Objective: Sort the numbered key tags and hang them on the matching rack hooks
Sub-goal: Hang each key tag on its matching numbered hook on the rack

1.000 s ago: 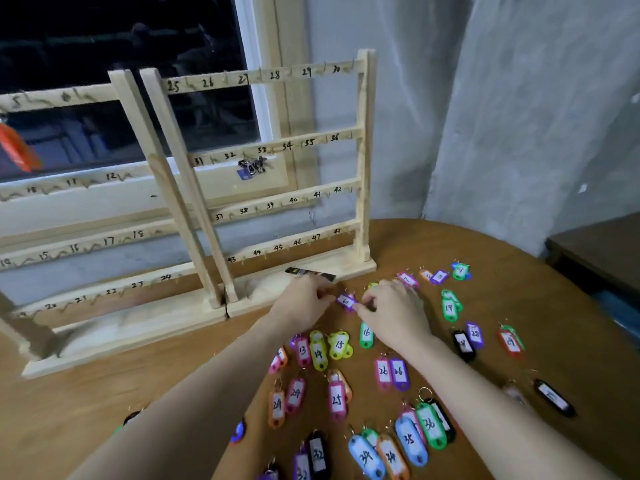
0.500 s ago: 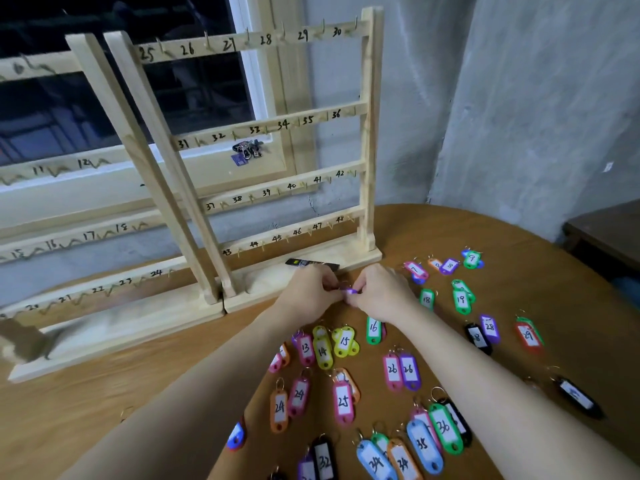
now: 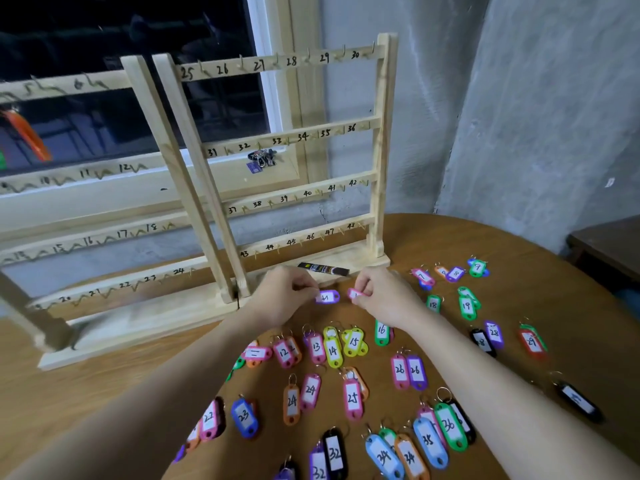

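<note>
Two racks [image 3: 277, 161] stood side by side at the back of the table [image 3: 540, 327], before the window [image 3: 121, 81]. Your left hand [image 3: 280, 296] and right hand [image 3: 384, 296] sat just in front of the right rack's base, each pinching a tag (well apart from the rows). Tags [image 3: 332, 351] lay spread nearer you and off right.

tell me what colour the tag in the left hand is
Purple, with a white label, pinched by the left hand: the tag shows best in the head view.
</note>
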A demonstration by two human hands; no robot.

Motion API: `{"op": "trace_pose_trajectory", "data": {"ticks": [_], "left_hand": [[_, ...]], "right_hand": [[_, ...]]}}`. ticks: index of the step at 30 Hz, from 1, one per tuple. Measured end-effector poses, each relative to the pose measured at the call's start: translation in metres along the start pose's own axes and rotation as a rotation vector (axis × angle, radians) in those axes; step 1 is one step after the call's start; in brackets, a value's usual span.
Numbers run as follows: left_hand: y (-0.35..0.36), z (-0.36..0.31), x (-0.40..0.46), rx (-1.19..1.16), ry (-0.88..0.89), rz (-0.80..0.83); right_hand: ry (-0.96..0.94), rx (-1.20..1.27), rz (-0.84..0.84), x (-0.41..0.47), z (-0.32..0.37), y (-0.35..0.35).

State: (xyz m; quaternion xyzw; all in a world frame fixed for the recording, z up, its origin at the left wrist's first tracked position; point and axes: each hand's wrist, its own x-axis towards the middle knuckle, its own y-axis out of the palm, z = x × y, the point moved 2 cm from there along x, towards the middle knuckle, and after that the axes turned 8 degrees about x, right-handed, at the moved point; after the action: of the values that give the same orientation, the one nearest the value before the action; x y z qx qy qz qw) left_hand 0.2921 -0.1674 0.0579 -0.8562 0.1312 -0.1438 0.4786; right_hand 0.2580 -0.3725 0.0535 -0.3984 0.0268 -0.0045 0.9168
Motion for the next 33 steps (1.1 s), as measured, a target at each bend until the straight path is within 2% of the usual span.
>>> {"op": "trace_pose_trajectory", "data": {"ticks": [6, 15, 25, 29, 33], "left_hand": [[-0.054, 0.002, -0.021, 0.001, 0.063, -0.099], [-0.157, -0.001, -0.069, 0.028, 0.039, -0.242], [-0.274, 0.001, -0.121, 0.089, 0.007, -0.46], [-0.312, 0.012, -0.13, 0.183, -0.044, -0.577], [-0.336, 0.018, -0.128, 0.157, -0.061, -0.669]], "right_hand": [[-0.084, 0.309, -0.014, -0.005, 0.035, -0.014], [-0.209, 0.604, 0.131, -0.035, 0.133, -0.021], [-0.447, 0.585, 0.22, -0.068, 0.246, -0.026], [-0.541, 0.588, 0.204, -0.063, 0.284, -0.025], [-0.624, 0.602, 0.138, -0.054, 0.315, -0.018]]}}
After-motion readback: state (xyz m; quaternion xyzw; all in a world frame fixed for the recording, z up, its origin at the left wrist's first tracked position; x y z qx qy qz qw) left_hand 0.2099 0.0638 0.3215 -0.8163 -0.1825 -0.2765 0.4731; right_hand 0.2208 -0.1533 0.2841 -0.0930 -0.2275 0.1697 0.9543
